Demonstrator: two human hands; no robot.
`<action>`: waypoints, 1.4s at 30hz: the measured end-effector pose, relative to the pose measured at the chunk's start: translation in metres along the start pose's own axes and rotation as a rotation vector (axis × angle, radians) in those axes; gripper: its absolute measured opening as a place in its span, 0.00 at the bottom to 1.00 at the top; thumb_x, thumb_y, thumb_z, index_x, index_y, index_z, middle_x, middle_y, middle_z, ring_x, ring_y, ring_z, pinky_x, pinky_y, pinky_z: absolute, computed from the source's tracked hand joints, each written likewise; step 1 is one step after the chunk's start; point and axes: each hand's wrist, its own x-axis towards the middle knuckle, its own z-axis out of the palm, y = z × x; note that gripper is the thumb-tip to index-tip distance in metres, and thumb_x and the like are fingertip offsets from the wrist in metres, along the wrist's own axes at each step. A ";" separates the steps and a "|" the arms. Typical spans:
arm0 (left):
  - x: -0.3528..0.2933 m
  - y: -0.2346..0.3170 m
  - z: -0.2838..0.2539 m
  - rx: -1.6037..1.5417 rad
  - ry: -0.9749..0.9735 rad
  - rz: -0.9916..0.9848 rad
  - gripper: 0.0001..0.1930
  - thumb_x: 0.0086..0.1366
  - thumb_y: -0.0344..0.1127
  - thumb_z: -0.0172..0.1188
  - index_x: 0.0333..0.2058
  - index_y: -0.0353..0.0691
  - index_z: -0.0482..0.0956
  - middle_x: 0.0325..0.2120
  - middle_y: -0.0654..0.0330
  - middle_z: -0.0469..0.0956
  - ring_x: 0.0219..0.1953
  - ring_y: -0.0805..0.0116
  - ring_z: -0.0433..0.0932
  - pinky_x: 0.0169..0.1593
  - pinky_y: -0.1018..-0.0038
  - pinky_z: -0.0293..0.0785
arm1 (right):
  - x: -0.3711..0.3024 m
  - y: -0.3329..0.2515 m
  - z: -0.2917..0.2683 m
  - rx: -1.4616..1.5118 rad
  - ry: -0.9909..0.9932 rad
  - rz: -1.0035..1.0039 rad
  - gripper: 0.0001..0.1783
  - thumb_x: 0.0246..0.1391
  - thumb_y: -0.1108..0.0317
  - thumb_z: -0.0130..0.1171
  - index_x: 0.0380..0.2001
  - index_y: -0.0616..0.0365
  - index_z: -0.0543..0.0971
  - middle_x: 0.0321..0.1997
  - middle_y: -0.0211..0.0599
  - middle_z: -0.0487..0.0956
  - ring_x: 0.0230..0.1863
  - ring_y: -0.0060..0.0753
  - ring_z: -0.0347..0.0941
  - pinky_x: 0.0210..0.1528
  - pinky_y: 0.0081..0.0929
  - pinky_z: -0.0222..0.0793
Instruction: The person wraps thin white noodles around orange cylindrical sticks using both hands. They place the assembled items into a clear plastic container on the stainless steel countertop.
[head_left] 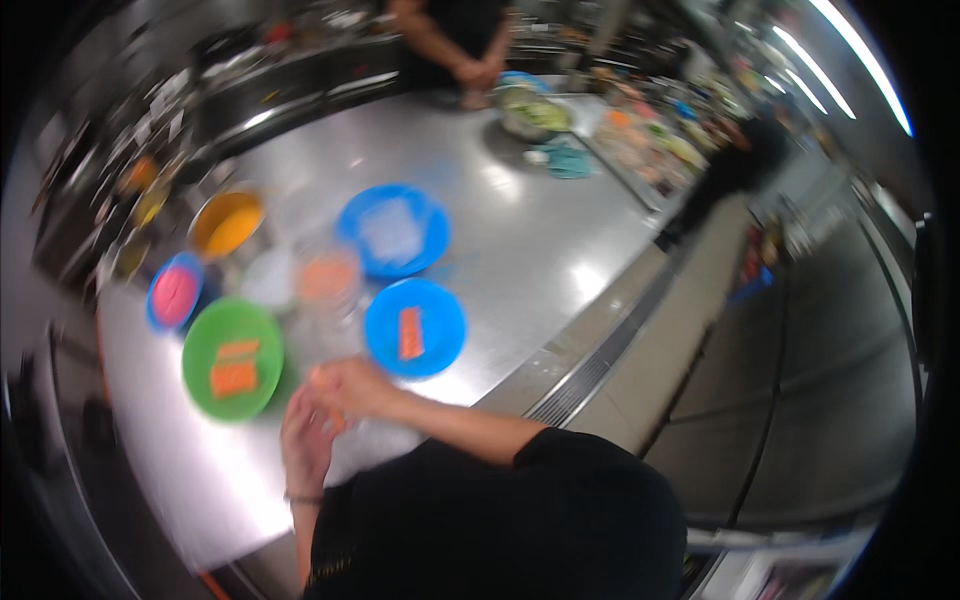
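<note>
My hands meet just above the steel table's near edge, both smeared by motion. My left hand is cupped, fingers curled up toward the right one. Above it my right hand has its fingers pressed together. Something orange shows between them, too blurred to name. To the left is a green plate with flat orange slabs on it. Beyond my right hand sits a blue plate bearing a row of orange pieces. A clear container with orange contents stands ahead.
Farther off are a blue basin with white sheets, a metal pot of yellow-orange food, and a blue bowl with a pink item. A bowl of greens stands near another person's hands. A floor drain runs right.
</note>
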 end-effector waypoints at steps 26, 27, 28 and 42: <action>0.003 0.007 -0.004 0.165 0.178 0.152 0.13 0.57 0.24 0.43 0.43 0.39 0.65 0.26 0.58 0.71 0.23 0.73 0.65 0.29 0.78 0.60 | 0.134 0.073 -0.232 -0.735 0.581 -0.103 0.24 0.44 0.54 0.62 0.40 0.60 0.76 0.38 0.48 0.78 0.40 0.47 0.74 0.43 0.37 0.69; 0.003 0.008 -0.003 0.152 0.184 0.135 0.13 0.58 0.25 0.43 0.43 0.38 0.65 0.26 0.59 0.71 0.23 0.73 0.65 0.29 0.78 0.60 | 0.136 0.072 -0.238 -0.761 0.566 -0.105 0.23 0.44 0.55 0.62 0.40 0.59 0.76 0.37 0.47 0.78 0.39 0.47 0.74 0.42 0.37 0.70; 0.004 0.008 -0.002 0.115 0.163 0.124 0.12 0.58 0.26 0.43 0.42 0.37 0.65 0.26 0.59 0.71 0.23 0.72 0.65 0.29 0.77 0.60 | 0.139 0.070 -0.246 -0.787 0.553 -0.106 0.21 0.44 0.56 0.61 0.39 0.59 0.76 0.36 0.47 0.78 0.38 0.46 0.75 0.42 0.37 0.70; 0.015 0.019 0.001 -0.072 0.064 0.096 0.15 0.65 0.32 0.48 0.49 0.35 0.65 0.34 0.59 0.73 0.39 0.66 0.74 0.47 0.62 0.72 | 0.016 -0.018 -0.119 -0.044 0.476 -0.437 0.06 0.54 0.71 0.55 0.34 0.61 0.76 0.27 0.32 0.76 0.29 0.18 0.70 0.30 0.16 0.65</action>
